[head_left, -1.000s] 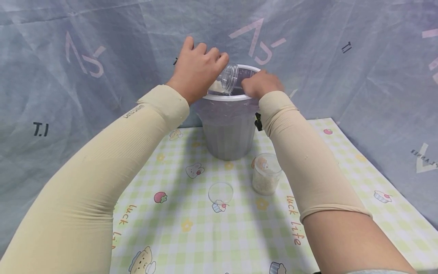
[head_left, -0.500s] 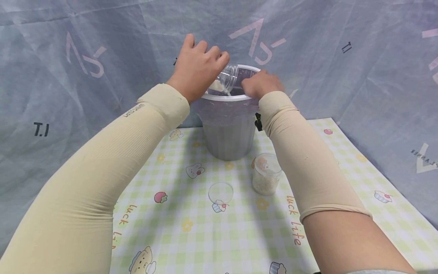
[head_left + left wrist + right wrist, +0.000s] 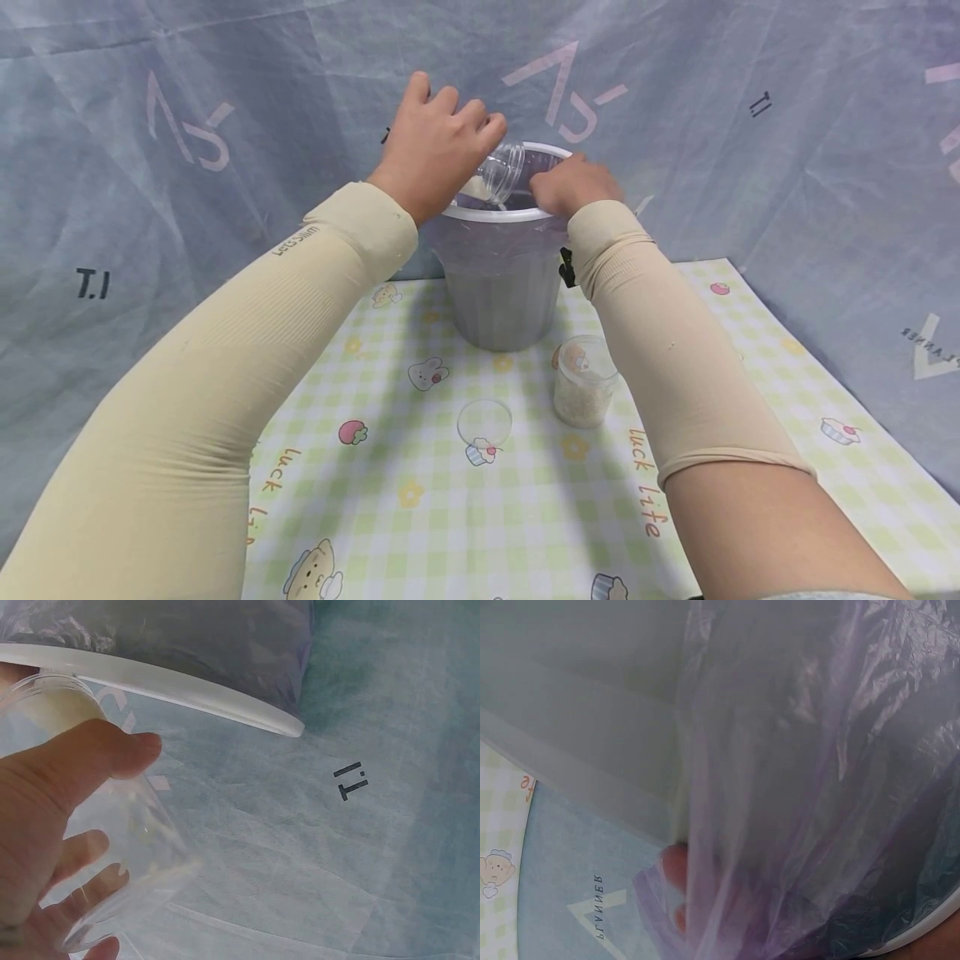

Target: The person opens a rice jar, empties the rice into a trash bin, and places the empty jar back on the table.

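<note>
In the head view my left hand (image 3: 442, 146) grips a clear plastic jar (image 3: 504, 171), tilted sideways with its mouth toward the lined trash can. Pale material lies inside by the mouth, and in the left wrist view my thumb (image 3: 124, 750) and fingers wrap the jar (image 3: 150, 832). The grey trash can (image 3: 502, 308) has a white rim (image 3: 498, 215) and a thin purplish bag (image 3: 795, 787) folded over it. My right hand (image 3: 577, 185) grips the can's right rim; in the right wrist view its fingertips (image 3: 675, 864) show beside the bag, partly hidden by it.
A second clear jar (image 3: 585, 392) with pale grains stands on the table in front of the can, near my right forearm. Left of it lies a clear round lid (image 3: 484, 423). A checked cloth (image 3: 442, 533) covers the table; a grey-blue backdrop (image 3: 262, 100) hangs behind.
My left hand has risen very slightly with the tilted jar. The right hand, trash can, second jar and lid hold their places.
</note>
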The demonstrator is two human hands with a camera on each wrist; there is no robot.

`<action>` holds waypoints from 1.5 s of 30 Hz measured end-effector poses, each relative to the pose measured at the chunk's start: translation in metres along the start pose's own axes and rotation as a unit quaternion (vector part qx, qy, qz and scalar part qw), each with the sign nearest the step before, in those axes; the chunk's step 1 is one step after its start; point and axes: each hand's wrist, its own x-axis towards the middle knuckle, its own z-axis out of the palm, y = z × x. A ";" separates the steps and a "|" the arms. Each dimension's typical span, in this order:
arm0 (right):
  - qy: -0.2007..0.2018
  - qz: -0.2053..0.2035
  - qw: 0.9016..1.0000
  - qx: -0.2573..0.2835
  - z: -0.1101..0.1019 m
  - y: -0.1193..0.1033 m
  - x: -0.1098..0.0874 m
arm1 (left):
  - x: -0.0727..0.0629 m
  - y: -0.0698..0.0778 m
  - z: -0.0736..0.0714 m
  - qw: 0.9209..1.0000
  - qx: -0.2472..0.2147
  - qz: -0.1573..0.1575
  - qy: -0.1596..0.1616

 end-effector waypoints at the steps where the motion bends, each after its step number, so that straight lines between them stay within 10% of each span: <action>1: 0.001 0.000 1.000 0.001 0.000 0.000 0.000 | 0.000 0.000 0.000 1.000 0.002 0.001 -0.002; 35: 0.007 -0.005 1.000 0.006 0.001 0.001 0.000 | 0.003 0.001 0.000 0.998 0.042 0.038 -0.023; 45: 0.012 -0.009 1.000 -0.004 0.000 0.003 0.000 | 0.009 0.003 0.002 0.987 0.127 0.087 -0.054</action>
